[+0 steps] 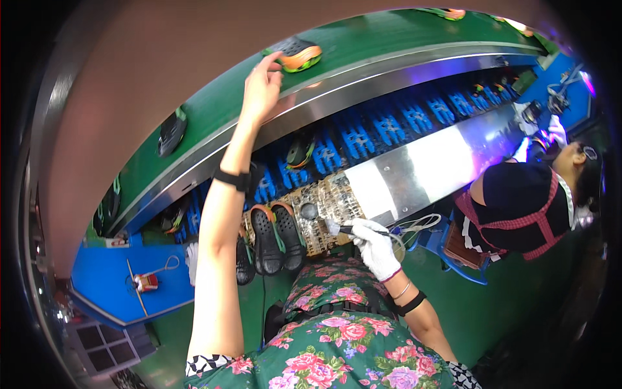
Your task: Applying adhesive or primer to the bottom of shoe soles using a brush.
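Observation:
My bare left hand (262, 89) reaches far out over the green conveyor belt (214, 107). Its fingers are apart, and the fingertips are at the near left edge of a dark clog (299, 53) with an orange and lime sole. Whether they grip it I cannot tell. A white glove covers my right hand (374, 246), which is closed around the dark handle of a brush (334, 227) with pale bristles. Left of the bristles sits a small round dark cup (310, 211) on the worn, stained work surface (327, 194). Two black clogs (267, 241) with orange rims and green straps stand beside it.
Blue racks (358, 141) run in a row below the belt's metal edge, one bearing a dark clog (300, 153). More clogs (172, 133) lie on the belt. At right a person (518, 201) sits by a shiny metal counter (421, 162). A blue table (103, 279) stands at left.

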Demonstrator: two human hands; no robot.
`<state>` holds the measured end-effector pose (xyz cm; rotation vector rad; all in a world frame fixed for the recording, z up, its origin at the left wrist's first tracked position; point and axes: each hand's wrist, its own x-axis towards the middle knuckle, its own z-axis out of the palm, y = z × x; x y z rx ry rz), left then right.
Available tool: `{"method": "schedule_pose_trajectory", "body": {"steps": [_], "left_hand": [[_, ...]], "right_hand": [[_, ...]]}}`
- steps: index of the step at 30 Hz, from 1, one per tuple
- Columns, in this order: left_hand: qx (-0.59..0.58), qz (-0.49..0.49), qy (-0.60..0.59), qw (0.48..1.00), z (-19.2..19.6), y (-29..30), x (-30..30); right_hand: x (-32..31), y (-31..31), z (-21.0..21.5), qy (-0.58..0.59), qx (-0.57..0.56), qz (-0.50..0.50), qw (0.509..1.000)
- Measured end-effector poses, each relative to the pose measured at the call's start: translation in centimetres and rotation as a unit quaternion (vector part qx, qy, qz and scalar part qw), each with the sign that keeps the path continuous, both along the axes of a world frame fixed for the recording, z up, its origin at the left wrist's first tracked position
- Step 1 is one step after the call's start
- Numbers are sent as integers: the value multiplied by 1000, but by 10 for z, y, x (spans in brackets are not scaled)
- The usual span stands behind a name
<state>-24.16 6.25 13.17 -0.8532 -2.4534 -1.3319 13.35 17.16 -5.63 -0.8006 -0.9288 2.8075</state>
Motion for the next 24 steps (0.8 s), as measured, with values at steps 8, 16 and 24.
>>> {"method": "schedule_pose_trajectory", "body": {"steps": [8, 16, 24], "left_hand": [[138, -21, -96, 986, -14, -21, -58], [275, 91, -98, 952, -26, -101, 102], [430, 56, -612, 662, -106, -104, 191]], "right_hand": [[14, -1, 18, -15, -17, -27, 999], [17, 28, 73, 44, -13, -39, 998], [-5, 36, 153, 146, 92, -24, 985]]}}
